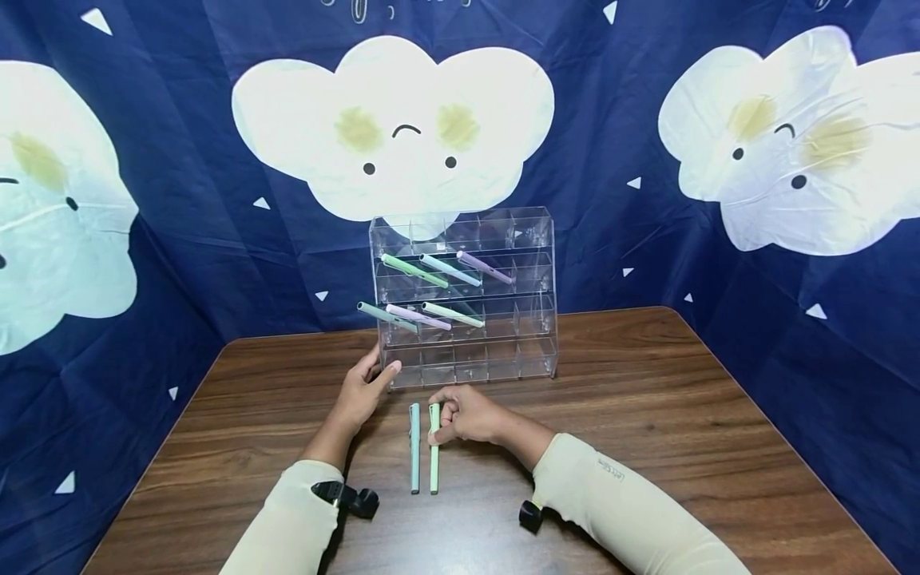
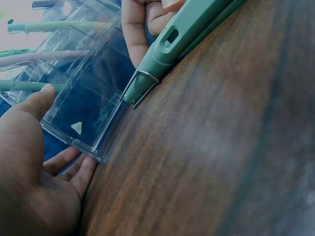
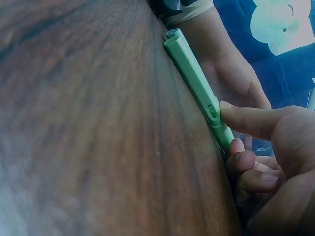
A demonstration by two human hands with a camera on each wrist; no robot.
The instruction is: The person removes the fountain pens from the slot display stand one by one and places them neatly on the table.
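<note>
A clear acrylic pen rack [image 1: 521, 351] with stepped tiers stands at the back of the table. My left hand [image 1: 362, 393] holds its lower left corner, the thumb at the front and the other fingers round the side. In front of the rack, my right hand [image 1: 470, 417] pinches a light green pen [image 1: 434, 461] near its clip end, between thumb and fingers. That pen lies along the tabletop in the right wrist view. Just left of it lies a blue-green pen [image 1: 414, 455], parallel and apart, untouched by either hand.
On the rack's second tier from the top lean a green pen [image 1: 414, 271], a pale blue pen [image 1: 450, 270] and a purple pen [image 1: 485, 267]. Below them lean a dark green pen [image 1: 386, 316], a lilac pen [image 1: 419, 317] and a pale green pen [image 1: 453, 314]. A blue cloth backdrop [image 1: 611, 279] surrounds the wooden table [image 1: 647, 415].
</note>
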